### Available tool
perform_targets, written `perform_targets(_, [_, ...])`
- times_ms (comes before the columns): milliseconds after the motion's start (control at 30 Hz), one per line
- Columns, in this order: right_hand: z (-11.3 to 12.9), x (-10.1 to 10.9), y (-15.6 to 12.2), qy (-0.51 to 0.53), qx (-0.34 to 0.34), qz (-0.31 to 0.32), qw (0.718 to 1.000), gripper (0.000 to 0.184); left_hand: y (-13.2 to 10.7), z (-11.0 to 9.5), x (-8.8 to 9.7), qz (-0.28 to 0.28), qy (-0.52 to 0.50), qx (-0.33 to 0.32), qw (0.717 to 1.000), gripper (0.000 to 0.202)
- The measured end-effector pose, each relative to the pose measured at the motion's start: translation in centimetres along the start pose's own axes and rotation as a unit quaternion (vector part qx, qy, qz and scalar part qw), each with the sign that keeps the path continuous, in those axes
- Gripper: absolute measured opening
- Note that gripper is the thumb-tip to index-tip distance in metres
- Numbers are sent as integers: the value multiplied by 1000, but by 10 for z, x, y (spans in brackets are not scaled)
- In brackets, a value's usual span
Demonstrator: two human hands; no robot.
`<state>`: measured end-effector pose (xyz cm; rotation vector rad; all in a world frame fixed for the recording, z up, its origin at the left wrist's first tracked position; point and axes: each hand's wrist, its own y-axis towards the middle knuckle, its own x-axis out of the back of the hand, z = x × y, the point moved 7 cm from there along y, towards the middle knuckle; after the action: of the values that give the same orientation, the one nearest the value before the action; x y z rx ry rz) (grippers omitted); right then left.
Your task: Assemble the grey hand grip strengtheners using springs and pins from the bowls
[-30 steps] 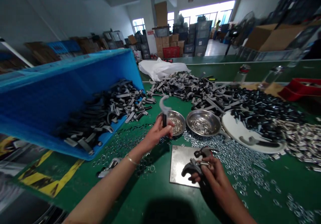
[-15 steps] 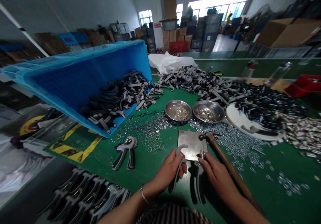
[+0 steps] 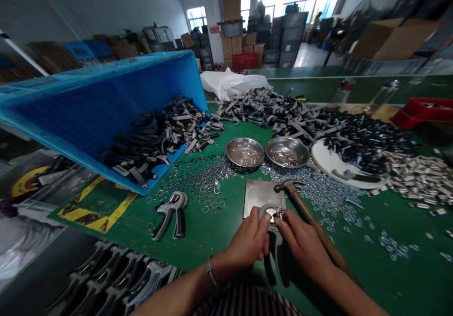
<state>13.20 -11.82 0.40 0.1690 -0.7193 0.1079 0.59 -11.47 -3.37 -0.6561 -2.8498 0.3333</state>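
Observation:
My left hand [image 3: 249, 241] and my right hand [image 3: 303, 244] meet at the near edge of the green table, both closed on a grey and black hand-grip part [image 3: 274, 240] with a curved hook top. The hook lies over the near edge of a small steel plate [image 3: 260, 194]. A hammer [image 3: 311, 221] with a wooden handle rests beside my right hand, its head on the plate's right corner. A finished hand gripper [image 3: 170, 213] lies to the left of my left hand.
A tilted blue bin [image 3: 99, 108] spills grey handles. Two steel bowls [image 3: 245, 151] [image 3: 287, 151] hold small parts. Washers are scattered about the table, with piles of handles [image 3: 279, 113], black pieces and metal sleeves [image 3: 417, 174] behind. More grippers lie at lower left [image 3: 113, 278].
My left hand came back from the steel bowl with a hooked handle and joined it to the piece in my right hand. Both hands now press together at the plate's edge.

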Motion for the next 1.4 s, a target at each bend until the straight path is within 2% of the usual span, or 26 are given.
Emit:
perform_targets(133, [2,3,-3,47,-8,-6,999,27,-1,-3,6,-33,102,-36,994,39])
perform_targets(233, [3,-2,-9,62,-7,28,998,27,-5,-3,15,-40,213,-73,973,36])
perform_targets(333, [4,-9,-16,90,-11,78,993,29,-11,-5,19,6,308,-110,945,51])
perform_targets(433, [5,-13,-25,108,-32,96,989,34,-22,-13,15,61,376,-156,911,68])
perform_targets(533, [9,-19,-35,106,-30,123,986,33,-32,-23,7,95,431,-214,871,66])
perform_targets(600, [9,-20,-33,99,-17,132,986,31,-28,-27,5,109,441,-224,862,66])
perform_targets(700, [-4,-14,-6,63,-4,139,988,30,6,-27,13,112,430,-185,877,71])
perform_targets(767, [-20,0,30,-31,25,142,989,29,41,-29,25,91,443,-158,878,70])
perform_targets(800, [-29,13,52,-104,45,114,987,30,59,-31,31,79,459,-150,872,67])
perform_targets(833, [-39,28,75,-177,58,79,979,31,76,-34,38,69,481,-144,862,64])
perform_targets(900, [-62,57,118,-231,53,33,971,26,105,-40,47,69,540,-136,828,56])
perform_targets(967, [-83,78,154,-266,43,20,963,23,126,-49,52,81,600,-142,783,50])
perform_targets(1033, [-101,87,181,-295,31,25,955,21,147,-66,53,73,630,-160,757,42])
perform_targets(1133, [-122,80,211,-328,4,39,944,16,188,-94,45,48,625,-193,755,27])
perform_targets(1200, [-132,70,225,-340,-20,49,939,16,222,-106,32,48,621,-208,755,26])
perform_targets(1300, [-143,56,238,-342,-51,59,936,24,271,-107,12,59,614,-210,759,27])
perform_targets(1400, [-153,51,240,-329,-60,65,940,27,301,-96,0,71,601,-192,773,22])
